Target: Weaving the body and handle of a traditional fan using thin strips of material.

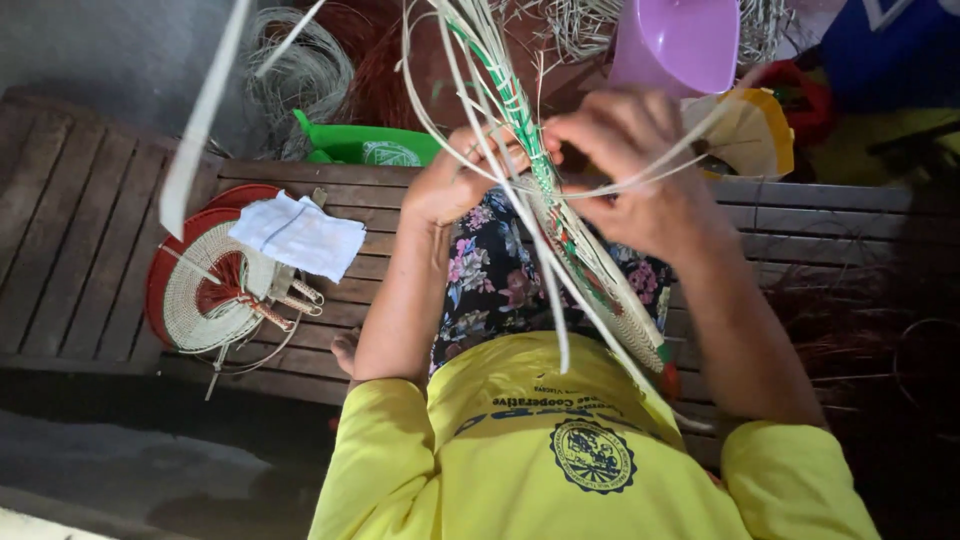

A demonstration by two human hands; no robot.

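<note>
A partly woven piece [592, 272] of pale strips with green and red bands stands edge-on over my floral-clothed lap. Long loose pale strips [478, 60] rise from its top and curl out to both sides. My left hand [452, 185] pinches some of these strips at the left side of the weave. My right hand [632, 175] closes on the weave's upper edge and a strip that runs off to the right. The two hands almost touch at the top of the piece. A yellow shirt fills the bottom of the view.
On the wooden slat bench [80, 230] at left lie round red and cream woven fans [205, 292] under a white cloth [300, 235]. Behind are a green bag [370, 148], coiled strips [300, 70], a purple plastic container [680, 45] and a yellow woven item [762, 132].
</note>
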